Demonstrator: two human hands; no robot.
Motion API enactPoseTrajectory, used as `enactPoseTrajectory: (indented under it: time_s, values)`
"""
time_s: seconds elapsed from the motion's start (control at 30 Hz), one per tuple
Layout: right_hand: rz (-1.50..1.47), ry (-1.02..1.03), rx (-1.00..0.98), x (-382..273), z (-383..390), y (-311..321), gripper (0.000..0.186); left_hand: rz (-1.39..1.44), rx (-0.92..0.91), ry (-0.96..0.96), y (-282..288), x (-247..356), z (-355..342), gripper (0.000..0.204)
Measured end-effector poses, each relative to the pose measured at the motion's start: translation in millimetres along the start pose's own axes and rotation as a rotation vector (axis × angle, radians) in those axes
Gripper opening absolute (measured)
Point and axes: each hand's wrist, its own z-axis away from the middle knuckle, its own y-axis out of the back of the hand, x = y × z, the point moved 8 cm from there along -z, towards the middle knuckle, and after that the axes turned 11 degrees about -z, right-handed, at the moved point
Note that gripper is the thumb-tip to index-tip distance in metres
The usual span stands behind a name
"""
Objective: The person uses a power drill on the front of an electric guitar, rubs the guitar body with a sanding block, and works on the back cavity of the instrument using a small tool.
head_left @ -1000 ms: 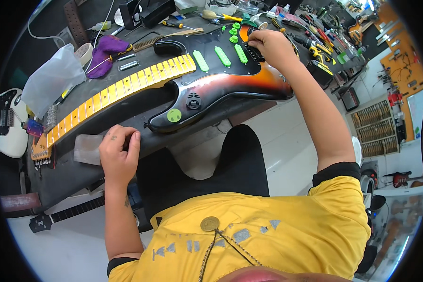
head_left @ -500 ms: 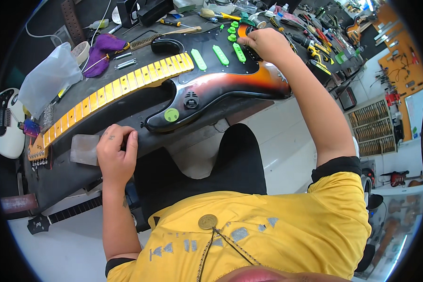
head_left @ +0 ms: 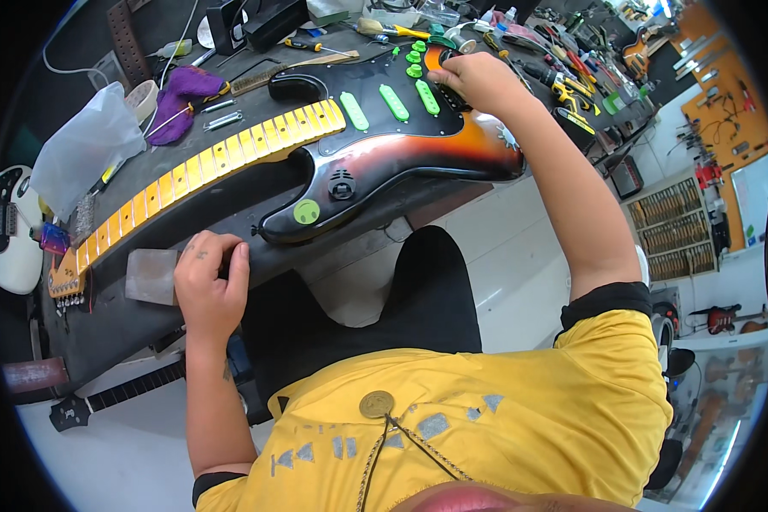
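An electric guitar with a sunburst body (head_left: 401, 160), black pickguard (head_left: 373, 85) and yellowish fretboard (head_left: 204, 166) lies face up across the dark bench. Three bright green pickup covers (head_left: 393, 102) and several green knobs (head_left: 414, 58) sit on it. My right hand (head_left: 484, 81) is over the bridge end, fingers curled down with thumb and forefinger close together; what they grip there is hidden. My left hand (head_left: 211, 277) rests at the bench's near edge, fingers curled in and nothing visible in them. Beside it lies a translucent block (head_left: 151, 276).
Behind the neck are a plastic bag (head_left: 85, 162), a purple cloth item (head_left: 177, 102) and small springs (head_left: 222, 119). A brush (head_left: 260, 77), a screwdriver (head_left: 311, 45) and a yellow drill (head_left: 572, 98) crowd the back. A white guitar (head_left: 14, 239) stands at the far left.
The bench and guitar appear slightly farther left in view. Both hands stay in nearly the same places, the right one still at the bridge end.
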Motion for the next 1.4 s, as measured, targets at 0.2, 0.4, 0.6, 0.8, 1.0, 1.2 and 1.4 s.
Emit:
enactPoseTrajectory:
  time_s: [0.2, 0.4, 0.6, 0.8, 1.0, 1.2, 1.4]
  values:
    - [-0.058, -0.556, 0.39, 165, 24, 72, 0.07, -0.006, -0.001, 0.002, 5, 1, 3, 0.005]
    - [-0.289, -1.107, 0.162, 388, 118, 35, 0.068, -0.004, 0.045, -0.113, -6, 11, -1, 0.005]
    - [-0.951, -1.22, 0.365, 389, 147, -12, 0.072, -0.079, 0.033, -0.09, -6, 16, 0, 0.008]
    - [-0.956, -0.98, 0.905, 344, 169, 37, 0.07, -0.095, 0.064, -0.102, 0, 17, 1, 0.007]
    - [-0.614, -0.609, 0.867, 293, 168, 198, 0.046, -0.074, 0.033, -0.121, -7, 24, -2, 0.008]
    - [0.11, -0.393, 0.553, 135, 100, 246, 0.06, -0.13, 0.054, -0.105, -4, 19, 3, 0.008]
    - [0.232, -0.457, 0.329, 33, 63, 207, 0.065, -0.141, 0.062, -0.131, -4, 20, 5, 0.008]
